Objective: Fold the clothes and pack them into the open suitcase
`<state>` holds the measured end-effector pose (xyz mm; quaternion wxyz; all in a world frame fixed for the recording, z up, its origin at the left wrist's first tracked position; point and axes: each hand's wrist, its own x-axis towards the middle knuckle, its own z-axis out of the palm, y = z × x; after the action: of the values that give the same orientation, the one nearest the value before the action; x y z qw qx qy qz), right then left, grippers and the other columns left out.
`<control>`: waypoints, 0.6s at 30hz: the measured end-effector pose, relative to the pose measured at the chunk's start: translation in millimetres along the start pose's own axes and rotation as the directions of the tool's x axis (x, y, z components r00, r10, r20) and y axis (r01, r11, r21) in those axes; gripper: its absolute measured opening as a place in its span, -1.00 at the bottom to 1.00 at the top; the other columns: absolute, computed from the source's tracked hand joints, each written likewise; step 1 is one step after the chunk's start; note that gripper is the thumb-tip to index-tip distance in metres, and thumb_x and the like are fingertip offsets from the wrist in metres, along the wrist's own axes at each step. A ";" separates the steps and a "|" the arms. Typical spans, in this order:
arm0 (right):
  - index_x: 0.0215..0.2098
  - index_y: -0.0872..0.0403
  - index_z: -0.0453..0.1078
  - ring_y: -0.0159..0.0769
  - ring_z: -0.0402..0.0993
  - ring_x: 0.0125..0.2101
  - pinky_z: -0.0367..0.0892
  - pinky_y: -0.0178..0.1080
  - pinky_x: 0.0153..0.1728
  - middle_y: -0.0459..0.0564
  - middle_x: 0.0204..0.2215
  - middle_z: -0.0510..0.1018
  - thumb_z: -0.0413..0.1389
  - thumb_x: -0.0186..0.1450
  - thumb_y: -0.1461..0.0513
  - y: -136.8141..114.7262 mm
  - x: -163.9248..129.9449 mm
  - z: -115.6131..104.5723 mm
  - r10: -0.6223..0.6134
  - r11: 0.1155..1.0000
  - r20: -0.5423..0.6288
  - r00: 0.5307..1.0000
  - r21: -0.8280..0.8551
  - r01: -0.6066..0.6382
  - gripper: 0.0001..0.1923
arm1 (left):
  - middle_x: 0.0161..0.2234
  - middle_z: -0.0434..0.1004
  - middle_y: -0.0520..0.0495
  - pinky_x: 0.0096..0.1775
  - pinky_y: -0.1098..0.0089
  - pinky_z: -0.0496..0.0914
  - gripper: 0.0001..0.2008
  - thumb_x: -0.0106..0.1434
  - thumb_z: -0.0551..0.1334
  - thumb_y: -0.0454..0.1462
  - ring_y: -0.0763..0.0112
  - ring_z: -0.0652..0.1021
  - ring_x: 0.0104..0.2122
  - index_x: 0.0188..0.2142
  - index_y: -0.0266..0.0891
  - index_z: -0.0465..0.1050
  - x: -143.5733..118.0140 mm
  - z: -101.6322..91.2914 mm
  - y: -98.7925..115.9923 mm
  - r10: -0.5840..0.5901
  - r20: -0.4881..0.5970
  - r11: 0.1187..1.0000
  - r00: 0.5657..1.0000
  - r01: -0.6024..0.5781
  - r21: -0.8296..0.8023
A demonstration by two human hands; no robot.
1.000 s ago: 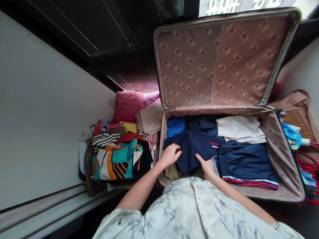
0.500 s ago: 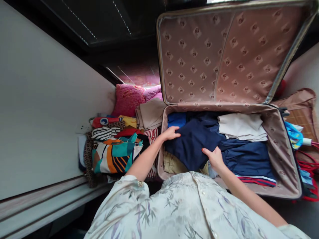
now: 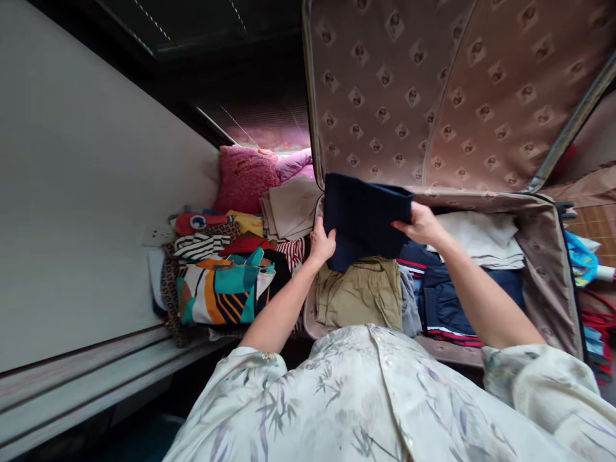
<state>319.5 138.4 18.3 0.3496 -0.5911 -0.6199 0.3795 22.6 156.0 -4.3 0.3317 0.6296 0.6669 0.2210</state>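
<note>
A folded navy garment (image 3: 368,218) is raised above the left part of the open suitcase (image 3: 548,276), its exact kind not clear. My left hand (image 3: 322,242) grips its left edge, and my right hand (image 3: 418,224) pinches the right edge with the thumb in front. Below it in the case lie khaki trousers (image 3: 360,295) with a gathered waist. Beside them is a grey piece of clothing (image 3: 409,301). Navy clothing with red and white stripes (image 3: 452,308) lies under my right forearm, and a folded white garment (image 3: 481,237) sits behind it.
The patterned pink lid (image 3: 433,96) stands up behind the case. To the left are piled clothes, with a multicoloured garment (image 3: 221,292) in front, folded beige cloth (image 3: 291,208) and a pink pillow (image 3: 248,176) farther back. A white wall (image 3: 96,179) bounds the left side.
Both hands have lifted the navy garment up and away from me, and it now hangs as a neater rectangle. The khaki trousers and grey clothing beneath have come into sight.
</note>
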 end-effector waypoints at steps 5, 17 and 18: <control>0.17 0.16 0.37 0.09 0.49 0.10 0.36 0.10 0.18 0.22 0.06 0.57 0.28 0.08 0.15 55.2 17.2 80.4 0.394 0.915 -0.094 0.914 -0.052 -0.400 -0.31 | 0.00 0.59 -0.41 0.04 0.18 0.47 -0.46 0.36 0.14 -0.46 0.03 0.62 0.02 0.31 -0.34 0.19 -3.0 43.5 -25.4 -0.253 0.119 0.856 0.960 0.164 0.490; 0.50 0.16 -0.16 0.04 0.10 0.40 0.12 0.12 0.36 0.29 0.41 0.14 0.11 0.29 0.09 102.1 -1.4 102.0 0.085 0.979 -0.159 0.984 -0.171 -0.112 -0.07 | 0.17 0.41 -0.34 -0.08 0.26 0.51 -0.43 0.44 -0.12 -0.45 0.12 0.58 -0.02 0.37 -0.18 0.23 -1.2 48.2 -44.0 0.092 0.148 0.693 0.985 -0.170 0.701; 0.49 0.18 -0.13 0.07 0.18 0.36 0.18 0.13 0.32 0.33 0.37 0.20 0.08 0.32 0.09 102.2 -0.3 106.9 0.128 0.969 -0.173 0.977 -0.187 -0.160 -0.12 | 0.18 0.39 -0.34 -0.10 0.25 0.52 -0.41 0.44 -0.12 -0.45 0.12 0.57 -0.02 0.38 -0.13 0.23 0.4 50.9 -44.8 0.067 0.176 0.658 0.982 -0.176 0.732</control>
<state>273.0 133.3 -122.0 0.3084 -0.6953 -0.5801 0.2915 28.3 145.3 -71.0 0.0740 0.7664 0.6315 -0.0910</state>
